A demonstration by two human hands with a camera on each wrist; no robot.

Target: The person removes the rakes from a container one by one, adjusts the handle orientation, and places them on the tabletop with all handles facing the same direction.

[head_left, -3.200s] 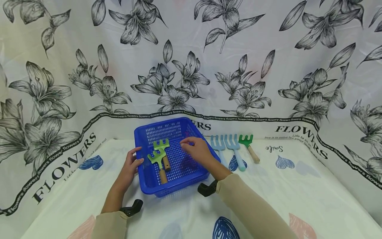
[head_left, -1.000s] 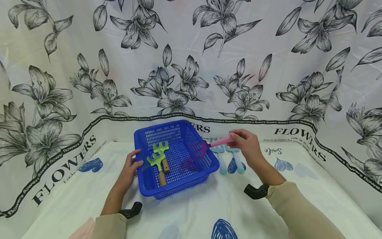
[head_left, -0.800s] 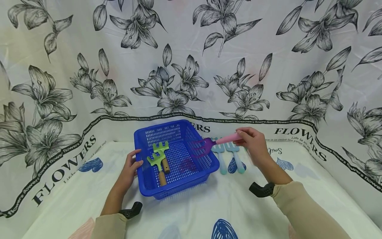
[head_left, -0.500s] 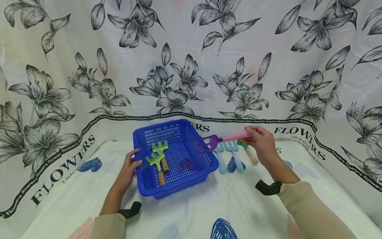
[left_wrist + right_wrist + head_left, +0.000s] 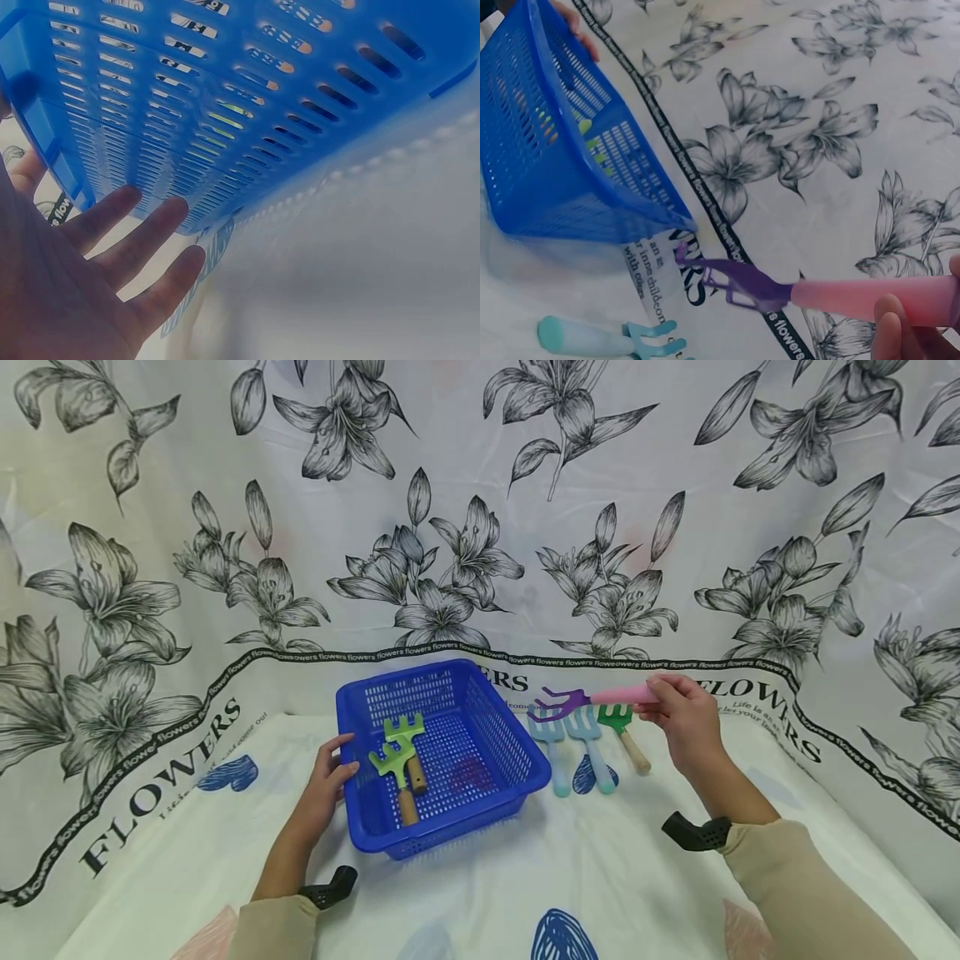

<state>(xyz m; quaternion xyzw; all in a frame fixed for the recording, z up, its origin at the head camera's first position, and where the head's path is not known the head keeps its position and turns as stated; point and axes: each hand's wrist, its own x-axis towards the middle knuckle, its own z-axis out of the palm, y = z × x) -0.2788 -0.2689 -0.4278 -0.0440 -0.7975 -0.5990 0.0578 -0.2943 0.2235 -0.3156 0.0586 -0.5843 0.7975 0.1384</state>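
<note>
My right hand (image 5: 684, 718) holds a hand rake (image 5: 577, 700) with purple tines and a pink handle by the handle's end. The rake is raised beyond the basket's right side, its tines pointing left. In the right wrist view, fingertips press the pink handle (image 5: 840, 298). My left hand (image 5: 330, 781) grips the left rim of a blue perforated basket (image 5: 442, 839); in the left wrist view, several fingers (image 5: 146, 240) spread along its outer side. Two small light-green rakes with wooden handles, one upper (image 5: 405, 731) and one lower (image 5: 392, 762), lie inside the basket.
Right of the basket lie two light-blue hand rakes, one left (image 5: 553, 752) and one right (image 5: 592, 745), side by side. Beside them is a green rake (image 5: 628, 739) with a wooden handle. A flower-printed cloth (image 5: 442, 543) hangs behind; a white patterned cloth (image 5: 480, 902) covers the table.
My right hand has lifted the purple-and-pink rake out of the basket and carried it to the right, past the rim. My left hand and the basket have stayed in place.
</note>
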